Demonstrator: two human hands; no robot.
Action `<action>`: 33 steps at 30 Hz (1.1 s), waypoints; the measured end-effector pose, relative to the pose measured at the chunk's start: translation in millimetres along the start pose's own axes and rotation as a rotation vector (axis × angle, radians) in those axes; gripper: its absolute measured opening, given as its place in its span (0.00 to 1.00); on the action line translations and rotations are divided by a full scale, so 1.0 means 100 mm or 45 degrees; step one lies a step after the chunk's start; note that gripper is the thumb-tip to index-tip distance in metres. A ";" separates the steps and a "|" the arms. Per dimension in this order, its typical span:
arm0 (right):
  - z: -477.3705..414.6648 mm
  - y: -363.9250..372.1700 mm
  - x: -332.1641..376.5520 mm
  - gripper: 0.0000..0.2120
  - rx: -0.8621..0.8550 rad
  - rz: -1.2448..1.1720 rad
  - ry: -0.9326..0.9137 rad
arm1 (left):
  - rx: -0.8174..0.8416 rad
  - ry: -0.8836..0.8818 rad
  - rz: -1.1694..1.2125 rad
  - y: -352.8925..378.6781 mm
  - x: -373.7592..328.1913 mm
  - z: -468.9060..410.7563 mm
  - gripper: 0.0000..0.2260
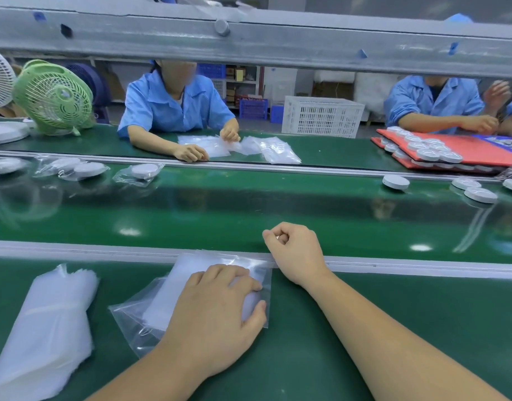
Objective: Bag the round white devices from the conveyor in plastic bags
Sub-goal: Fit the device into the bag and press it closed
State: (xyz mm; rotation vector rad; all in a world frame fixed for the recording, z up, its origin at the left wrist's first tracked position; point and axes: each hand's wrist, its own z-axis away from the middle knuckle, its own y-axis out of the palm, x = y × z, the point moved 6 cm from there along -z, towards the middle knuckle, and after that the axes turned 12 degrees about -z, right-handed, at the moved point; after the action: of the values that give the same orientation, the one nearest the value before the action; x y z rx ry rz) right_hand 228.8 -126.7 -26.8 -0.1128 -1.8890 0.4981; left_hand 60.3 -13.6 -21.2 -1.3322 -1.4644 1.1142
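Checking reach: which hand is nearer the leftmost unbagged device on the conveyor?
Right: the right hand over the conveyor's near edge, left of the device; left hand farther back on the bags.

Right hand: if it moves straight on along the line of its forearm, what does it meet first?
The green belt ahead of the right hand looks free; the first thing met would probably be the far rail, though depth is unclear.

conveyor belt (249, 204): glossy green, reflective | plastic bags (191, 285): clear, thin, shiny film | round devices (396, 181): smooth white plastic | side rail (104, 250): matt grey metal
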 end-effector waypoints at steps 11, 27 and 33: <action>-0.01 0.00 0.00 0.14 -0.002 -0.001 0.001 | -0.007 0.010 0.017 0.00 0.00 0.00 0.24; -0.04 0.01 -0.01 0.14 -0.007 -0.008 -0.006 | -0.011 0.031 0.053 0.00 0.00 -0.02 0.23; -0.05 0.01 -0.02 0.15 -0.011 0.009 -0.014 | -0.007 0.030 0.069 0.00 -0.01 -0.01 0.23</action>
State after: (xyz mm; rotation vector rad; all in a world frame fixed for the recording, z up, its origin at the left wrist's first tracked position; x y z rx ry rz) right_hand 234.0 -125.0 -27.8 -0.1225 -1.9020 0.4960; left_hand 61.0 -14.6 -20.5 -1.3919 -1.4229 1.1265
